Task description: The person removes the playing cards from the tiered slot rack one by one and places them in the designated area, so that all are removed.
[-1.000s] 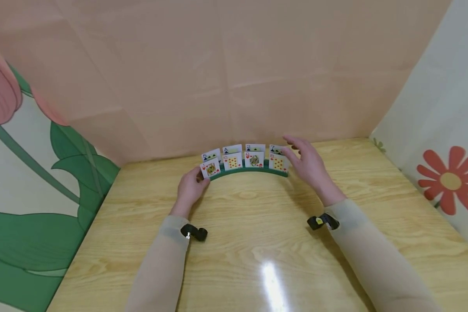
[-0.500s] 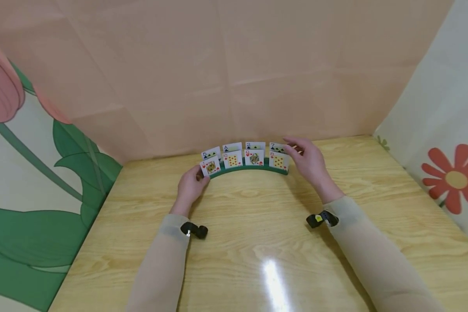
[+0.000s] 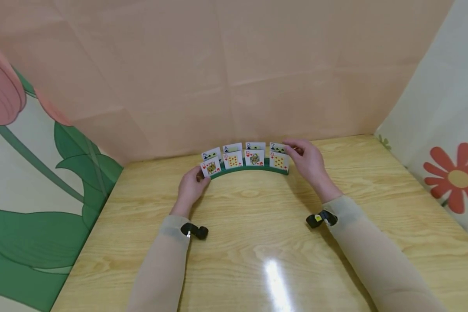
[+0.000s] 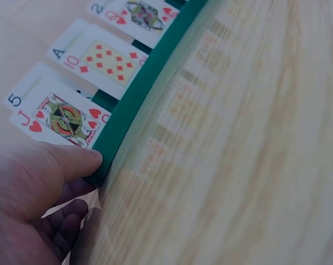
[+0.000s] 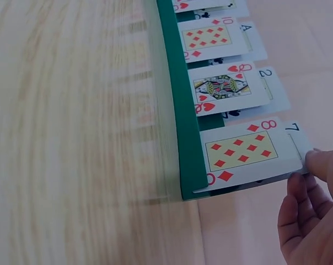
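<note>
1. The left hand reaches in from the lower left; its thumb presses the near end of a green card holder, with other fingers curled below;
2. closest to the thumb, a jack of hearts stands before a five;
3. next along, a ten of diamonds overlaps an ace;
4. beyond, a queen of hearts fronts a two;
5. the glossy worktop mirrors the cards faintly.

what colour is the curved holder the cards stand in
The card holder is dark green, and it shows best in the left wrist view.
</note>
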The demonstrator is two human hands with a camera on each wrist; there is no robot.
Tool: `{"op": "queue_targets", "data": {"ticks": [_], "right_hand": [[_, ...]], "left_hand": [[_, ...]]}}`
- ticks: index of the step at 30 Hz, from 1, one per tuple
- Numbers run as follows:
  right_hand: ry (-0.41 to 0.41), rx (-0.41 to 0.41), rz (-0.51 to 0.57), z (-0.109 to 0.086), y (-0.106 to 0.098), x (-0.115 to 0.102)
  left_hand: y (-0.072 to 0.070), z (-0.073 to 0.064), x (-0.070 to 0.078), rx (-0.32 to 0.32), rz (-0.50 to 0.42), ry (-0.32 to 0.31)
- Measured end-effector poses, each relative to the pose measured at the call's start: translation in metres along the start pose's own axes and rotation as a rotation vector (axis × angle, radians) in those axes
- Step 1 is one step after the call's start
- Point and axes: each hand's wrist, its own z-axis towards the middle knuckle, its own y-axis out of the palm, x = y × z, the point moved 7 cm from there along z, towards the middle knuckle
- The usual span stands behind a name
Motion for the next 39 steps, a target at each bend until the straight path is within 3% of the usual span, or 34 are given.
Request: {"op": "queue_targets", "data": {"ticks": [9, 19, 28, 39], "right_hand": [[0.034, 0.038, 0.0, -0.001, -0.001, 0.001], [0.032, 0.123, 0.043, 0.0, -0.017, -0.008], [-0.041, 0.224, 0.158, -0.004, -0.04, -0.034], [-0.097, 0.151, 0.243, -0.017, -0.035, -0.075]], "left_hand": [[-0.001, 0.0, -0.001, -0.001, -0.01, -0.025], [-0.001, -0.001, 0.001, 0.001, -0.011, -0.014], [-0.002, -0.002, 0.002, 0.003, -0.014, -0.009], [-0.001, -0.001, -0.004, -0.014, -0.035, -0.009]]}}
